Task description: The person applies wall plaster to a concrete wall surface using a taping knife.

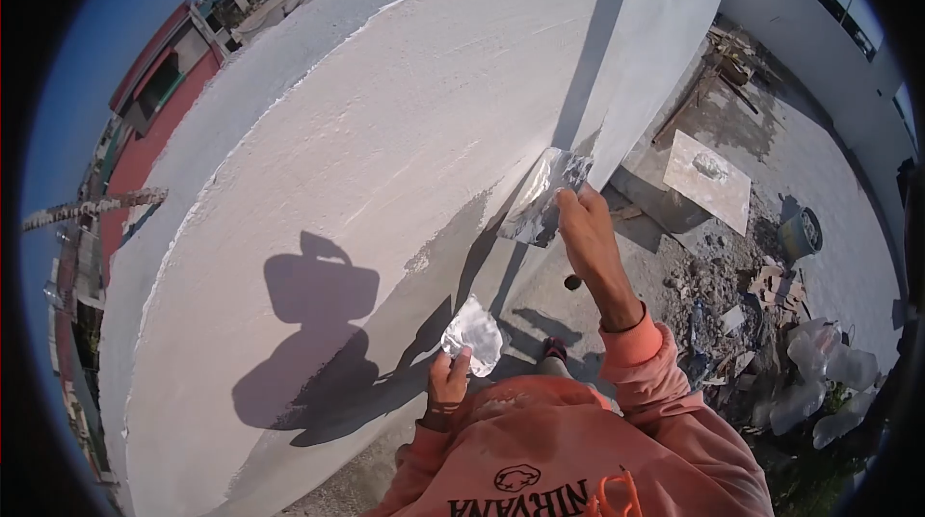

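Note:
My right hand (588, 228) is wrapped round the handle of a plastering trowel (535, 199), whose broad, shiny metal blade lies close against the wall. White smears cover part of that blade. Lower down, my left hand (448, 384) pinches the edge of a small rounded palette (472, 336) coated with whitish plaster. The wall (385, 141) has a pale coat over most of its face. Along its lower part runs a greyer, darker band (453, 238).
At right, a board (708, 180) with a plaster lump rests on a block. A bucket (800, 233), rubble (713, 295) and clear plastic bags (819, 372) lie on the ground. Timber scraps (737, 64) are farther back. The wall's rough top edge (241, 132) is at left.

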`<move>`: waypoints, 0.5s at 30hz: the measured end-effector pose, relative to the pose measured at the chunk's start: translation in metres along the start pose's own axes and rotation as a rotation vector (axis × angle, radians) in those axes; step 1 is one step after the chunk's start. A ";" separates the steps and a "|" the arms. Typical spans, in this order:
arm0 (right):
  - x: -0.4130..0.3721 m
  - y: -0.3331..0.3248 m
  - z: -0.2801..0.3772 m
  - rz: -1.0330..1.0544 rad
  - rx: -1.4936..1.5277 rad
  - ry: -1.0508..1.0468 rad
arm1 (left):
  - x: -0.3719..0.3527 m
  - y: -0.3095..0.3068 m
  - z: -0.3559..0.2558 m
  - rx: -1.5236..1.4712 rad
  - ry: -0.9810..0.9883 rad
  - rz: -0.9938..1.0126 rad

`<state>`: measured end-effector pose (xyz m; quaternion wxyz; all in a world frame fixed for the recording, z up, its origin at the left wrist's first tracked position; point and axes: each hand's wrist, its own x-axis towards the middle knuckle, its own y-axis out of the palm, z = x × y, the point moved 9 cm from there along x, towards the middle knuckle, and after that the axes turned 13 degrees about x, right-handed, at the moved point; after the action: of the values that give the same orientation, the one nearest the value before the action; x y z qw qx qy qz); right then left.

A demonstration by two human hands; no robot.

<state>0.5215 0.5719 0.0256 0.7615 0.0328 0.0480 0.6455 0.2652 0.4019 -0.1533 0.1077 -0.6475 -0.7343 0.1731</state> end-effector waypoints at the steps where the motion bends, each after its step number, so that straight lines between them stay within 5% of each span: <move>1: -0.001 0.011 0.011 -0.020 -0.028 0.003 | 0.000 -0.006 -0.002 0.016 0.032 0.010; 3: 0.004 0.033 0.029 0.055 -0.271 -0.028 | -0.005 -0.020 -0.005 0.014 0.022 0.059; 5: 0.002 0.058 0.053 0.200 -0.593 -0.394 | -0.013 -0.038 0.002 0.078 0.081 0.094; 8: -0.008 0.079 0.076 0.250 -0.902 -0.574 | -0.022 -0.053 0.013 0.048 0.145 0.120; 12: -0.020 0.053 0.097 0.122 -0.825 -0.595 | -0.031 -0.066 0.011 0.061 0.143 0.177; 13: -0.022 0.038 0.091 0.089 -0.627 -0.576 | -0.030 -0.066 0.013 0.028 0.158 0.185; 15: -0.027 0.000 0.058 -0.261 0.183 -0.067 | -0.028 -0.073 0.007 -0.038 0.185 0.163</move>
<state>0.5234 0.5458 0.0840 0.8339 0.1169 0.0851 0.5327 0.1995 0.3660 -0.1289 0.1481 -0.7202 -0.6694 0.1068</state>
